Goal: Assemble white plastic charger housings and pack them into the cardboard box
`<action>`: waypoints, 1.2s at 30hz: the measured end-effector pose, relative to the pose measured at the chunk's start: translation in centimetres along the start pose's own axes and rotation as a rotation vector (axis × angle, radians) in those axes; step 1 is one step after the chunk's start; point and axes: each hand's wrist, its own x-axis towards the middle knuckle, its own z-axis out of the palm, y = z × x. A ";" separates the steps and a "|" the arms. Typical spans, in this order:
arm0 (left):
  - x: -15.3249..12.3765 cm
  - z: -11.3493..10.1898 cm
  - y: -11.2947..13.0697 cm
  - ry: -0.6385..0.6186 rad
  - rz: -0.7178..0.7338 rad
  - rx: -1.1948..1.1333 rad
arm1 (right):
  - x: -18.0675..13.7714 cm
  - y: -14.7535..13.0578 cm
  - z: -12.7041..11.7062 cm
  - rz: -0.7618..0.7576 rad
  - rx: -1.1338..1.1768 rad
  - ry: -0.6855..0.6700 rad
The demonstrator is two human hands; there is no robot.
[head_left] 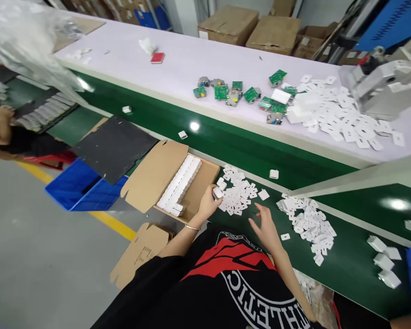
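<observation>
My left hand pinches a small white plastic casing between thumb and fingers, at the left edge of a pile of small white plates. Just left of it lies an open cardboard box, holding white casings packed in rows along its left side. My right hand hovers over the green work surface with its fingers apart and nothing in them. A loose white casing lies beyond its fingertips, and a single white plate lies to its right.
A second pile of white plates and several casings lie to the right. The raised shelf carries green circuit boards and more white plates. A blue crate stands at left, near another person's arm.
</observation>
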 end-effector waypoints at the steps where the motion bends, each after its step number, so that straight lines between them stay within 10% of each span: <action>1: 0.3 -0.8 -1.9 0.060 -0.057 0.105 | -0.5 1.6 0.0 0.056 -0.018 -0.001; 13: -1.5 -4.4 -15.5 0.065 -0.249 0.649 | -6.9 16.1 -0.2 0.957 -0.209 0.190; 23: -2.3 -5.0 -18.3 0.106 -0.290 0.818 | -9.0 19.5 3.0 1.071 -0.167 0.355; 30: 1.1 -3.2 -12.1 0.198 0.108 0.624 | -10.0 20.6 3.5 0.960 -0.027 0.504; 36: 5.0 8.4 -1.6 -0.175 0.436 0.557 | -11.6 21.0 3.8 0.913 0.158 0.687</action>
